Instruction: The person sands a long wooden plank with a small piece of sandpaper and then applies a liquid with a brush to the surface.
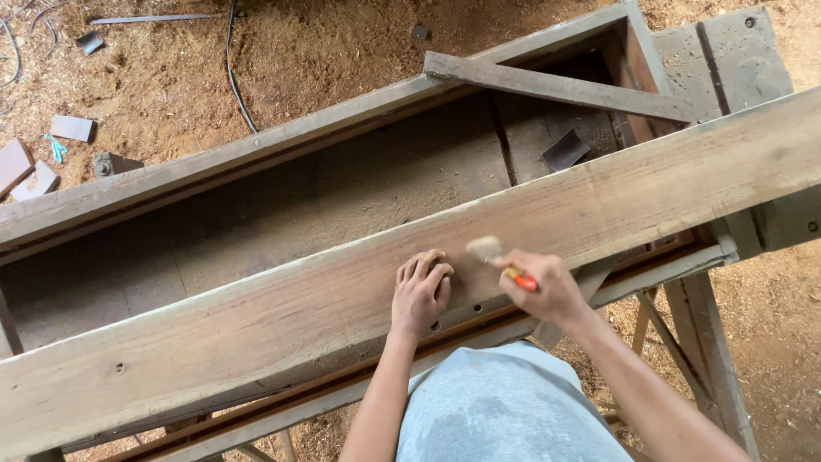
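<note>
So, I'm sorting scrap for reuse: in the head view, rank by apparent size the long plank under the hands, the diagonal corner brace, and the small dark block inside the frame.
1. Long brown wooden plank
2. Grey diagonal wooden brace
3. Small dark block

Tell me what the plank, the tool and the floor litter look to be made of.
Plank: bare unfinished wood, grain and knots showing. Tool in the right hand: blurred; pale head, orange grip, probably plastic. Floor litter: sawdust, tan and loose.
</note>
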